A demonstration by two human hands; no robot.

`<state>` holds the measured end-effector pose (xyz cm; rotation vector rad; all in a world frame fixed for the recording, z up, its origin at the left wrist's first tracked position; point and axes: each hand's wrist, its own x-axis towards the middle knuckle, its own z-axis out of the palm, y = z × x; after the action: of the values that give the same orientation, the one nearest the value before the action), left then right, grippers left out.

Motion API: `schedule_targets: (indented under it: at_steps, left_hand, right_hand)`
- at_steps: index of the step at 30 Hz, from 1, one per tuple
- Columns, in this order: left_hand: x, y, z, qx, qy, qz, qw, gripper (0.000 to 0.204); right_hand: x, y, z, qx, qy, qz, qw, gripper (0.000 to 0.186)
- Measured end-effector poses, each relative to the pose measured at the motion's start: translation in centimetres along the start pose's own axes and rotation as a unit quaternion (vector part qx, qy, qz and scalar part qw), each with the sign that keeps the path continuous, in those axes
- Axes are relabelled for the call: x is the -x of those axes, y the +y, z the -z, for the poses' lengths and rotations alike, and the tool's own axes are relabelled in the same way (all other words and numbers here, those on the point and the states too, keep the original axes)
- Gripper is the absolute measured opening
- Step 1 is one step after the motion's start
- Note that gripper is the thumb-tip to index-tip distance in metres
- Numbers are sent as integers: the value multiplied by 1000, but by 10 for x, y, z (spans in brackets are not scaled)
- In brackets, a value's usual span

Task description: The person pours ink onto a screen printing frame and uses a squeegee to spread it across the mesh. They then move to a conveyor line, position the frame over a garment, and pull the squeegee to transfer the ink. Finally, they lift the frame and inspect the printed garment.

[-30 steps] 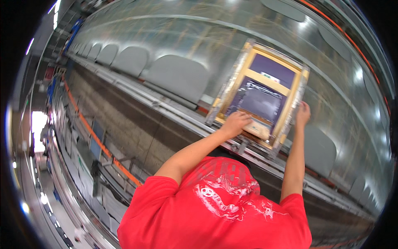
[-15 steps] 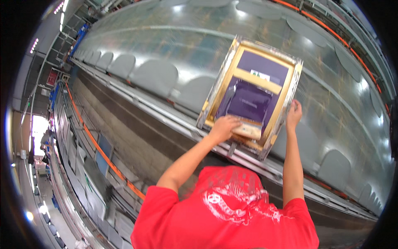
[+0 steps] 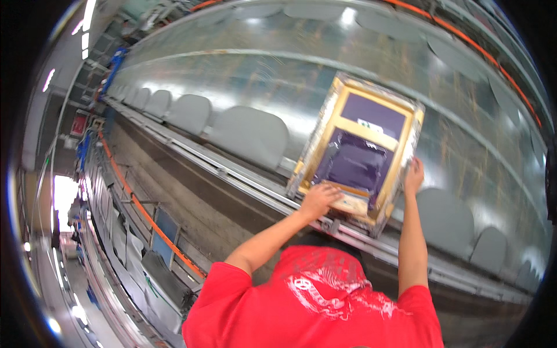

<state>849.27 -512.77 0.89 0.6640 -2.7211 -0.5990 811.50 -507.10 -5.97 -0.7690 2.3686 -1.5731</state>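
Observation:
A screen-printing frame [image 3: 417, 129] with a pale yellow inner border lies tilted on the long table, near its front edge. Dark purple ink [image 3: 354, 159] spreads glossy over its mesh. My left hand [image 3: 321, 200] is closed around a wooden squeegee [image 3: 353, 204] at the near end of the frame; its blade is hidden. At the frame's right side is my right hand [image 3: 414, 176], with its fingers bent against the outer edge. A yellow crossbar [image 3: 362, 134] with a white label spans the mesh beyond the ink.
Flat grey rounded panels [image 3: 249, 136] lie in rows along both sides of the shiny table [image 3: 232, 75]. A metal rail [image 3: 232, 177] runs along the near edge. To the left, beyond a strip of floor, an orange hose-like line [image 3: 154, 223] passes another table.
The frame and both hands sit lower and slightly right in the picture as the view shifts. Lettering visible in the purple area before is now blurred. Both hands keep their places on squeegee and frame.

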Motion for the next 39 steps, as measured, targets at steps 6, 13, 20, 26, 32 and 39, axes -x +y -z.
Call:
schedule_targets:
  at_steps: [6,13,20,26,32,39]
  left_hand:
    - [13,9,21,8,-37,11,999,57]
    - [-118,-48,12,79,-7,59,995,41]
    - [-192,-74,30,56,-71,105,990,37]
    - [-107,-46,2,45,-34,49,997,33]
    - [-65,-26,9,29,-29,38,998,48]
    - [-50,-16,5,11,-12,42,999,54]
  right_hand:
    - [-7,-27,-10,84,-28,-55,995,25]
    - [-19,-105,22,377,-215,105,895,51]
    - [1,-130,-36,258,-358,188,877,41]
    - [92,-119,-1,232,-349,203,885,34]
    - [69,-124,37,86,-409,1,908,46]
    - [-25,-14,1,-15,-130,-180,975,27]
